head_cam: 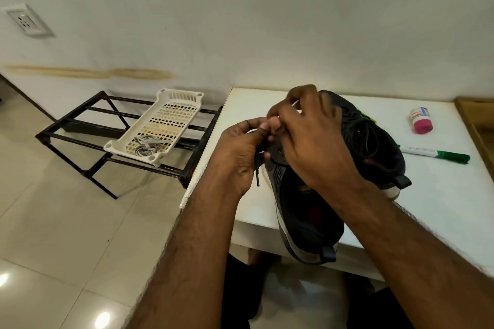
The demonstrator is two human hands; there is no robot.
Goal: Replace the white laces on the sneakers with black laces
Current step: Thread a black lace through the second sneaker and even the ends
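The left hand (240, 152) was curled round a thin black lace (257, 168), its tip dangling below the fingers. The right hand (312, 139), fingers bent and pinching something I could not make out, lay over the near dark mesh sneaker (302, 219) and hid its eyelets. Behind that hand lay the second dark sneaker (374, 141). Far left of both hands, greyish-white laces (147, 145) lay in a white slotted plastic tray (171, 115).

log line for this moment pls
step: threading black lace | left hand: pinches lace | right hand: on near sneaker | white laces: in tray
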